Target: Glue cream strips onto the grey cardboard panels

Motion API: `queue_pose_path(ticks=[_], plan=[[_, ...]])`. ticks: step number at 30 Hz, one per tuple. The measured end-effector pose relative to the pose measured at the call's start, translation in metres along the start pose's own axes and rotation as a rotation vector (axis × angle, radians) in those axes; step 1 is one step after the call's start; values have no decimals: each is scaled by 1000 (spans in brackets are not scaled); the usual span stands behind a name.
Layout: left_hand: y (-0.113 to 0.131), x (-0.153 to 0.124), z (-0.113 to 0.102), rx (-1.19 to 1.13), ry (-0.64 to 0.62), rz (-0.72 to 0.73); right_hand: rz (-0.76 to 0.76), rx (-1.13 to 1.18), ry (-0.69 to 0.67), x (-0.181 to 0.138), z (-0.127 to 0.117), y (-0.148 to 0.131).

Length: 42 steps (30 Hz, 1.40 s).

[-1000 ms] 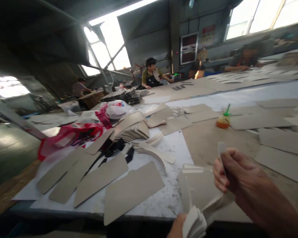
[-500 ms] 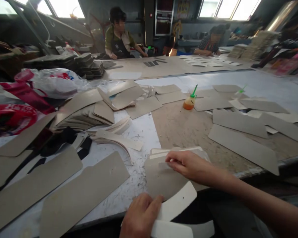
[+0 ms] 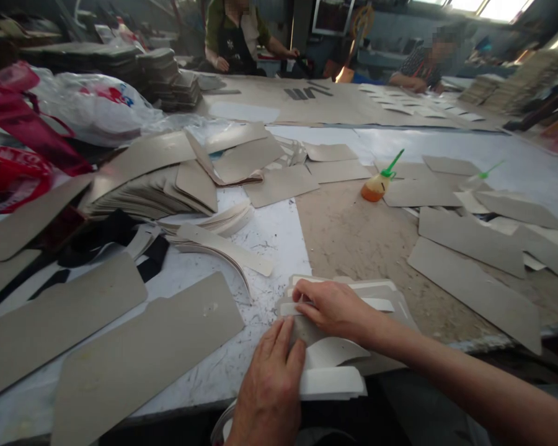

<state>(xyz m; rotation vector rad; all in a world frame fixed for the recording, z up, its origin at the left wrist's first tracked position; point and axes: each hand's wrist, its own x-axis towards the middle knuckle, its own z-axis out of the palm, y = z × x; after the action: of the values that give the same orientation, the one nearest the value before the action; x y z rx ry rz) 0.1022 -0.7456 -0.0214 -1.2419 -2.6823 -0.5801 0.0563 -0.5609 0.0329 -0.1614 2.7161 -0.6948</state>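
My right hand (image 3: 332,310) pinches a narrow white strip (image 3: 379,304) lying along a grey card panel (image 3: 309,330). The panel rests on a small stack at the table's front edge. My left hand (image 3: 274,378) grips several white card strips (image 3: 332,381) that stick out to the right from under its thumb. Its fingertips touch the near left part of the grey panel, close to the narrow strip's left end. The palm side of the left hand is hidden.
A squeeze bottle (image 3: 375,188) with amber liquid and a green nozzle stands beyond. Grey panels (image 3: 474,291) lie right and left. A fanned strip pile (image 3: 227,248) and a panel stack (image 3: 149,186) are at left. Two people work across the table.
My left hand has moved up onto the grey panel, bringing its strips along. My right hand has shifted slightly left with the narrow strip, which now lies across the panel. The view has tilted down.
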Motion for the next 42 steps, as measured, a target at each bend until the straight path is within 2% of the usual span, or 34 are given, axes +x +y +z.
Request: queue_pose_path(ticks=[6, 13, 16, 19, 22, 28, 42], plan=[[5, 2, 6, -87, 8, -73, 37, -18, -41, 0, -3, -7], [4, 9, 5, -151, -14, -124, 8, -60, -50, 2, -3, -8], [3, 13, 4, -137, -36, -127, 10, -166, -60, 2, -4, -17], [5, 15, 4, -89, -51, -126, 74, -317, -76, -1, -9, -25], [7, 14, 6, -10, -47, -106, 96, -369, -35, -8, -13, -19], [9, 13, 8, 41, -34, -71, 93, -291, -13, -21, -14, 5], [11, 16, 7, -27, -115, -137, 127, -179, -30, -19, -11, 8]])
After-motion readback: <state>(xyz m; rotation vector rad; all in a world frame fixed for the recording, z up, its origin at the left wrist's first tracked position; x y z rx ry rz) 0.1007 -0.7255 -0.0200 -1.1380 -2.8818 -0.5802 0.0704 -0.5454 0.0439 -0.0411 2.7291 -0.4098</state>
